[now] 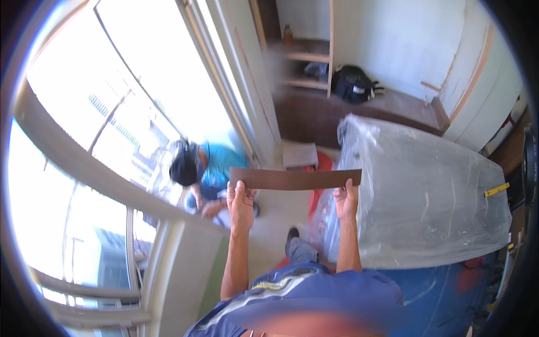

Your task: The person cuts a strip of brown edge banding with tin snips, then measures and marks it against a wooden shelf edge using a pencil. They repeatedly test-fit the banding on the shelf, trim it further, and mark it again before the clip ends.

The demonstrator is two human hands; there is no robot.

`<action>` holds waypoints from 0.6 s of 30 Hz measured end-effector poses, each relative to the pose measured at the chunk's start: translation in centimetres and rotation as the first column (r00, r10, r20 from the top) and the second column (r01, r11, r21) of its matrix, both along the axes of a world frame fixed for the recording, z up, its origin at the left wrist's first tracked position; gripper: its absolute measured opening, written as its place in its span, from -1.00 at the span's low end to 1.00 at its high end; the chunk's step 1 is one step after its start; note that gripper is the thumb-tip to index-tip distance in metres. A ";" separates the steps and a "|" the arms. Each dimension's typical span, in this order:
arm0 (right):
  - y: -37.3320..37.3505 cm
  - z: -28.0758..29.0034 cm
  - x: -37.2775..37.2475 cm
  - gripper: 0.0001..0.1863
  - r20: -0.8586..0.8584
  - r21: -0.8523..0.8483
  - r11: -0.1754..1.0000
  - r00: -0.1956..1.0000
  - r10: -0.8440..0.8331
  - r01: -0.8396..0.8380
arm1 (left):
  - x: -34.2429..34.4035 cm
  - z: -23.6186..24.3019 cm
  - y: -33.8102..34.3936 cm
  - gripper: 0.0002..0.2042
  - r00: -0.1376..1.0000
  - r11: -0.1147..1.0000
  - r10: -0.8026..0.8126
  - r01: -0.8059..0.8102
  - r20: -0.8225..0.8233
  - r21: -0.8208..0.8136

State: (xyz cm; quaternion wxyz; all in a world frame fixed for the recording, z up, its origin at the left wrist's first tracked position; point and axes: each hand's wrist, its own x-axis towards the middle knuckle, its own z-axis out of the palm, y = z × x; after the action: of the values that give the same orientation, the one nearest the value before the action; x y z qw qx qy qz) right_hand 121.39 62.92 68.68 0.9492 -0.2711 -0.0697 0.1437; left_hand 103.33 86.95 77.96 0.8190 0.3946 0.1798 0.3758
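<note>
A long, thin brown strip is held out level in front of me, above the floor. My left hand grips its left end, with the thumb on the near face. My right hand pinches the right end in the same way. Behind the strip, slightly to the right, stands a bulky piece wrapped in translucent plastic, with a yellow measuring tool on it.
A co-worker in a turquoise shirt crouches by the bright window on the left. Shelves and a black backpack are at the back. A pale sheet and red material lie on the floor.
</note>
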 end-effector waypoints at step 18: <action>13.8 26.2 34.3 -0.52 0.502 0.081 0.798 0.668 -0.550 0.597 | 47.2 22.3 19.9 -0.70 0.793 0.910 -0.380 0.227 0.477 0.348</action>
State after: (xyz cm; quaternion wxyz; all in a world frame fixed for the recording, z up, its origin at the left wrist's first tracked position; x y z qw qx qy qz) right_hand 155.73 76.72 94.88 0.8805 -0.3494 -0.2184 -0.2344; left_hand 150.57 106.86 100.29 0.8239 0.4068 -0.1750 0.3537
